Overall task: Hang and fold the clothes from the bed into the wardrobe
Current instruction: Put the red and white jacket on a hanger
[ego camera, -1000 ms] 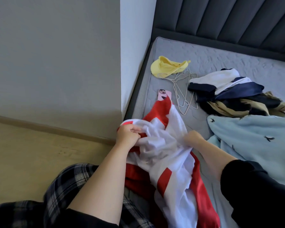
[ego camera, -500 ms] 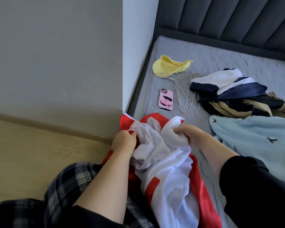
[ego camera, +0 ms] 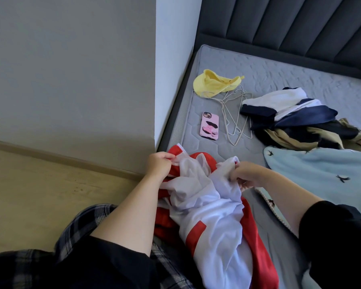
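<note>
The jacket [ego camera: 206, 215] lies at the lower centre, on the near edge of the bed [ego camera: 258, 65] and over the person's lap. The left hand [ego camera: 159, 163] pinches its red-and-white edge. The right hand [ego camera: 245, 174] grips the white lining with curled fingers. Compared with a second ago, the jacket is lower and the hands are wider apart, so the phone [ego camera: 209, 126], half covered before, shows whole. The hangers [ego camera: 236, 122] and the pile of clothes [ego camera: 296, 117] at the upper right are unchanged.

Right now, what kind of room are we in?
Most likely a bedroom: a grey quilted mattress sits against a dark padded headboard, with wire hangers and a pile of clothes lying on it.
</note>
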`<control>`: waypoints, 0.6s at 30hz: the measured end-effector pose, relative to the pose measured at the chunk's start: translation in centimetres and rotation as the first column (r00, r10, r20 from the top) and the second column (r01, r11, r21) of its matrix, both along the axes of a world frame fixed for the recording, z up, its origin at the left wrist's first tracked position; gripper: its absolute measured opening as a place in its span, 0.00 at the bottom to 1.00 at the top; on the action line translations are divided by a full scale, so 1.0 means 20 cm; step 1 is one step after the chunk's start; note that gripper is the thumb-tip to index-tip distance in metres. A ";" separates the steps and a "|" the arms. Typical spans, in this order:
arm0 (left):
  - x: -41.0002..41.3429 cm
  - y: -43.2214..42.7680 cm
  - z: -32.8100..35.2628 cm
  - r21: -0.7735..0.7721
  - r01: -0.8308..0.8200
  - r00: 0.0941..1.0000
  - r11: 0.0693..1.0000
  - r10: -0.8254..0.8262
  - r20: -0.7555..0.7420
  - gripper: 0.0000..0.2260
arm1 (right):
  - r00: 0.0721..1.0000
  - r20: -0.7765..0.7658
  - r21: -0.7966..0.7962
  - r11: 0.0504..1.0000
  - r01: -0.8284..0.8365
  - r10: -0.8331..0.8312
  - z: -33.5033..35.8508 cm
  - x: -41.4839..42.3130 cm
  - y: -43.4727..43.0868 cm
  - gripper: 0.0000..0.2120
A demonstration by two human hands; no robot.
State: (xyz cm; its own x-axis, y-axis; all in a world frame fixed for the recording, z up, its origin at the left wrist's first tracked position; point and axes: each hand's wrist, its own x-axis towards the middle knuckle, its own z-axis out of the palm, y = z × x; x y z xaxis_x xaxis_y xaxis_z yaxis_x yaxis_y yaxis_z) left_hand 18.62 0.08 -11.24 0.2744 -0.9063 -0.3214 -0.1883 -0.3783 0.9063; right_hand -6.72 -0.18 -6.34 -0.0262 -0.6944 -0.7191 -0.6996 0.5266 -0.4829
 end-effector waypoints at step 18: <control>0.05 -0.03 -0.12 0.219 0.264 0.962 0.939 -0.273 0.010 0.09 | 0.724 -0.275 0.074 0.765 -0.640 0.633 0.03 0.21 0.02 0.15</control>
